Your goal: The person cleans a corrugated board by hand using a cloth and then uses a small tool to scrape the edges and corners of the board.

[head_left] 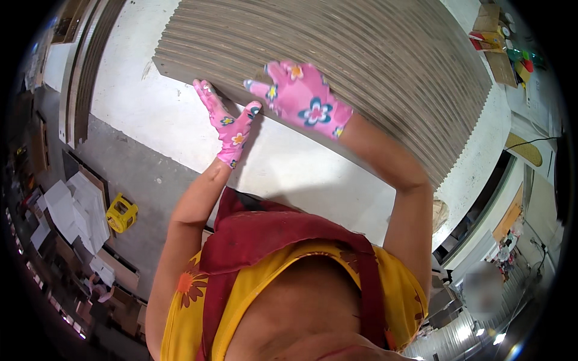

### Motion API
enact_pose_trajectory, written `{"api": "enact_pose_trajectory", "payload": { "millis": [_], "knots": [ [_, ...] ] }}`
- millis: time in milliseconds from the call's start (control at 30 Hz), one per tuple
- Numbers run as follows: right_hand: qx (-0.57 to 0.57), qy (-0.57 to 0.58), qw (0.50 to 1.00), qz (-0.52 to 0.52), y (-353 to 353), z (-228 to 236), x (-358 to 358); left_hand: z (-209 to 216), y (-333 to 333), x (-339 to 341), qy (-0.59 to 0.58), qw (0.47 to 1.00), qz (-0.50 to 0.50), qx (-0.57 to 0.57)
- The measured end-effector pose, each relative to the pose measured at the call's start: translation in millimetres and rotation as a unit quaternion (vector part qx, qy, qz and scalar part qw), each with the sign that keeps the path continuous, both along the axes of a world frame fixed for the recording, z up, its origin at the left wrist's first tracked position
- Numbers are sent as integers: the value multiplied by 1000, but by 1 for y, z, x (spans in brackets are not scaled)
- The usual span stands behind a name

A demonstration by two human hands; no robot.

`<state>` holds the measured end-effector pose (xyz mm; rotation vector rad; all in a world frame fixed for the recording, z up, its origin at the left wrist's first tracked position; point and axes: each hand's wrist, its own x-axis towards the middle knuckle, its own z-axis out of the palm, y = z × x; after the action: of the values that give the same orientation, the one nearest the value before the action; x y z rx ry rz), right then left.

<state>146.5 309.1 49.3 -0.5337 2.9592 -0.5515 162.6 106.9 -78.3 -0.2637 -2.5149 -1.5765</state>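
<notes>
A row of long grey-brown wooden strips, packed side by side, covers much of the white table before me. My left hand, in a pink flowered glove, is by the front face of the nearest strip, thumb and fingers spread. Above the strips' near edge is my right hand, gloved alike, palm down with its fingers apart and a little blurred. Whether it touches the strips I cannot tell. Neither hand holds anything that I can see.
More long strips stand at the left. A yellow plastic stool is on the grey floor beside white sheets. Cardboard boxes and small bottles crowd the table's far right corner. A dark cable runs at the right.
</notes>
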Motion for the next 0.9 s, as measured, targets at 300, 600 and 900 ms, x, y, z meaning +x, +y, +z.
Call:
{"api": "enact_pose_trajectory", "payload": {
  "millis": [300, 600, 900],
  "knots": [
    [246, 112, 843, -465, 263, -15, -8, 1, 4, -2, 18, 1000, -4, -20],
    [7, 106, 991, 80, -9, -23, -32, 1, -3, 1, 28, 1000, -7, -4],
    [224, 92, 813, -529, 373, -36, -12, 8, 3, 1, 0, 1000, -4, -1]
  ]
}}
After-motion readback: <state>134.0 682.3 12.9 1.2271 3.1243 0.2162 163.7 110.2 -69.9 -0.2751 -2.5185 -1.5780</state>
